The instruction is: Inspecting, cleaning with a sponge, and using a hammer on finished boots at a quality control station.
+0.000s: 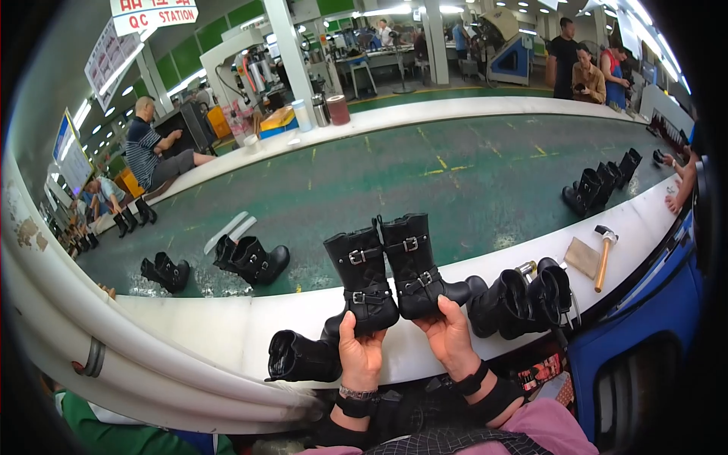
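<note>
Clock centred on the held pair. Left to right on my head feed: 9 o'clock, two boot clusters on the green belt (356,182), the outer cluster (164,273) and the inner cluster (254,262); exact count in each unclear. 11 o'clock, far ledge: one blue-and-yellow bin (278,122), one white tumbler (302,115), one steel flask (320,111); can't see inside any. 7:30, one black boot (305,358) on its side on the near white ledge (189,318). Centre: my left hand (359,356) grips the left boot (365,277), my right hand (449,334) grips the right boot (409,258). Both black, shafts up, quilted panels, four silver buckles showing. 3:30, at least two black boots (509,299). 3 o'clock, one hammer (604,258), one tan block (582,258). 2 o'clock, at least three boots (584,191).
</note>
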`<act>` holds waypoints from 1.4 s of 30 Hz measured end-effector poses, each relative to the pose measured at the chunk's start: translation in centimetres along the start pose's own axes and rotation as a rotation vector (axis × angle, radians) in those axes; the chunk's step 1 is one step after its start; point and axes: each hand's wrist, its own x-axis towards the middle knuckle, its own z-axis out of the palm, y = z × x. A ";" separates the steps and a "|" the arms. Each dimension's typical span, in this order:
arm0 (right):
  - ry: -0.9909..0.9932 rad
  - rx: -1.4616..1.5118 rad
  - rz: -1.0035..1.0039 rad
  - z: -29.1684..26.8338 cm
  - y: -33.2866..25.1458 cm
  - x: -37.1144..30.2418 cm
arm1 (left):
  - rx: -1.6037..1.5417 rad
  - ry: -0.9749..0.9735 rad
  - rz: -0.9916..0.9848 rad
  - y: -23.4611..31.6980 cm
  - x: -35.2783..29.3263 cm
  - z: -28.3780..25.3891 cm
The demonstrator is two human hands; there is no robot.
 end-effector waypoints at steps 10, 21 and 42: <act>-0.055 0.024 0.052 0.4 -0.6 -0.2 | 0.002 -0.019 -0.055 0.4 0.2 -0.2; 0.023 -0.306 0.277 -4.5 1.6 -0.9 | 0.256 -0.226 -0.036 -2.4 0.6 -1.3; 0.160 -1.124 -0.566 -5.6 2.0 -2.3 | 1.026 -0.427 0.677 -1.0 -5.9 -3.6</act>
